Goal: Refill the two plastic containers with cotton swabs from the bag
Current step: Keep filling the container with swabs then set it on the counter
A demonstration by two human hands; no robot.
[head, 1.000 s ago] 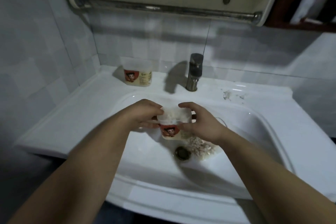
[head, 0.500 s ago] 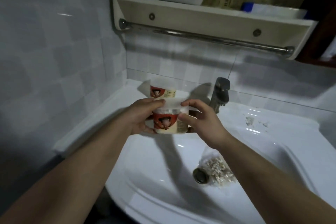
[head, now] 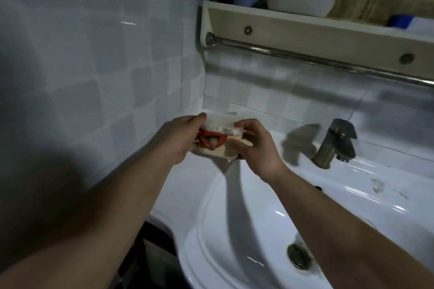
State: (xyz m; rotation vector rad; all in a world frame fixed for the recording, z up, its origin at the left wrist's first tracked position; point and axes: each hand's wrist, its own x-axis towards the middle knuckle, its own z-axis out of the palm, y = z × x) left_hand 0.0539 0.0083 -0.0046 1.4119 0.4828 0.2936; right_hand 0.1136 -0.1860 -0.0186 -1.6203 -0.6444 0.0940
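Both hands clasp the small round plastic container with red label and white lid [head: 217, 144], left hand [head: 178, 141] at its nine o'clock, right hand [head: 258, 148] at three, over the white ceramic basin's [head: 211, 206] eleven-o'clock ledge. Landed near the sloping edge, it might slide in.

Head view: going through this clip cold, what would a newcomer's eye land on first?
First, the lidded plastic container with a red label, gripped between the left hand and the right hand near the back left corner of the white sink. Next, the dark metal faucet to its right. Above is the wall shelf, with a towel bar beneath and a white bowl on top.
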